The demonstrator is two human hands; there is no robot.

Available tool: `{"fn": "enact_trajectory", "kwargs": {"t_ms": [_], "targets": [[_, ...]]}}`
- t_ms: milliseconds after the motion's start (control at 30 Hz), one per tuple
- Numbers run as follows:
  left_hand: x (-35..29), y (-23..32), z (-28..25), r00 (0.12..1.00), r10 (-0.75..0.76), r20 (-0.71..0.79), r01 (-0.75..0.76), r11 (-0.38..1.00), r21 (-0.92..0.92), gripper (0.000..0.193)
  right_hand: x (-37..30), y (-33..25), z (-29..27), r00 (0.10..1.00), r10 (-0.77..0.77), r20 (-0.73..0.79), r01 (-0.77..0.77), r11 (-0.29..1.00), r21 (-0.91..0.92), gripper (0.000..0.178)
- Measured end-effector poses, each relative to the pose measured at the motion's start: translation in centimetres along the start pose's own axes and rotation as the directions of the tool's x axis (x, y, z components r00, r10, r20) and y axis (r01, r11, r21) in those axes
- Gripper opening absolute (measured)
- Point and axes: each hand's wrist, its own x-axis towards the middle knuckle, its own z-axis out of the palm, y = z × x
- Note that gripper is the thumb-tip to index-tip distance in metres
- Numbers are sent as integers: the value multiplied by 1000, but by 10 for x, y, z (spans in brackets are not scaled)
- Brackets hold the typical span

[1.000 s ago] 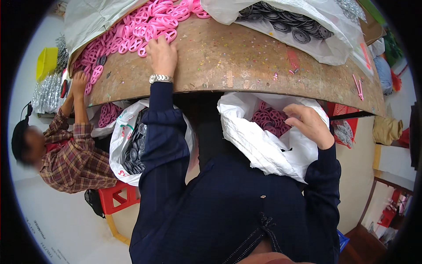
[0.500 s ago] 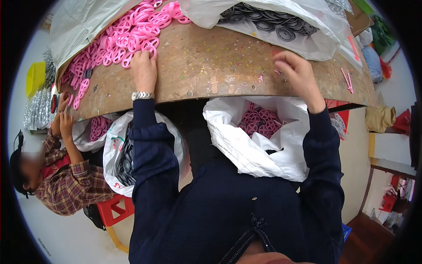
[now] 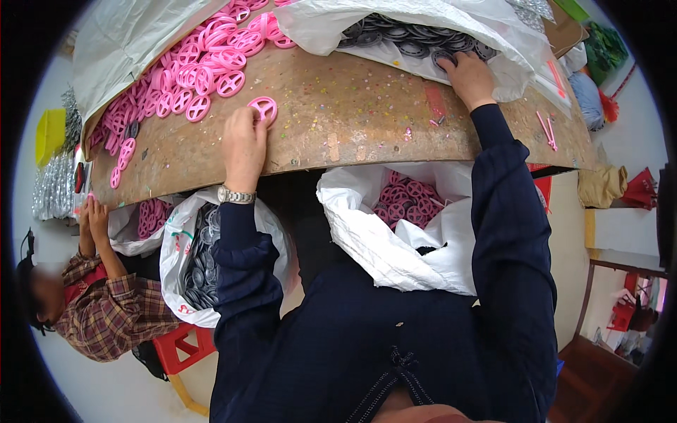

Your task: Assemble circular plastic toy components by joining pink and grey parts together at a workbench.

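Observation:
My left hand (image 3: 245, 148), wearing a metal-band watch, pinches a pink plastic wheel (image 3: 264, 108) with crossed spokes near the table's front edge. Left of it spreads a large pile of similar pink wheels (image 3: 187, 74), coming out of a white sack. My right hand (image 3: 471, 79) is at the mouth of another white sack (image 3: 518, 63) at the back right. Its thumb and fingers close on the rim of a dark grey plastic disc (image 3: 442, 59), which lies against several like it (image 3: 402, 35).
Below the table edge, an open white sack (image 3: 360, 233) holds darker pink wheels (image 3: 409, 199), and a bag to its left holds grey discs (image 3: 203, 261). A person in a plaid shirt (image 3: 113, 317) sits at far left by a red stool (image 3: 180, 349). Pink sticks (image 3: 546, 132) lie at right.
My left hand has drawn a pink wheel out of the pile, toward me and to the right. My right hand has moved from the table's front area up to the grey discs.

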Motion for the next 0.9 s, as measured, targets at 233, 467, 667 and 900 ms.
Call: {"fn": "enact_trajectory", "kwargs": {"t_ms": [233, 467, 667, 900], "targets": [[7, 4, 6, 996, 85, 29, -88, 988, 128, 17, 7, 11, 9, 999, 10, -54, -3, 990, 138, 48], [5, -6, 2, 999, 41, 12, -41, 999, 34, 16, 4, 18, 6, 992, 123, -17, -95, 840, 534, 33], [7, 0, 3, 990, 132, 42, -138, 971, 196, 24, -24, -4, -16, 997, 77, 16, -62, 640, 766, 16], [13, -11, 0, 982, 188, 36, -191, 968, 162, 20, -72, -50, -60, 969, 9, 246, -235, 336, 912, 10]]}}
